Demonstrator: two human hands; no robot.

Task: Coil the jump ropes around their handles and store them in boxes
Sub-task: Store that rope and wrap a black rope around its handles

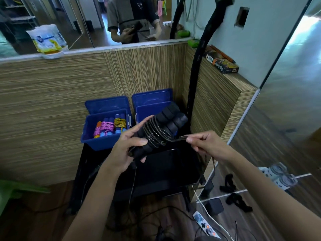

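Handles (166,126) gripped in the left hand (126,150), long axis tilting up toward the right box (152,110); right hand (206,145) pinches the rope (177,139) taut, just right of the coil.

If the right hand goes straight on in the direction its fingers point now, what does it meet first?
The right hand points leftward, pinching the rope. Going straight on, it would probably first meet the black handles wrapped in coils, held by the left hand. Depth is unclear, but they look level.
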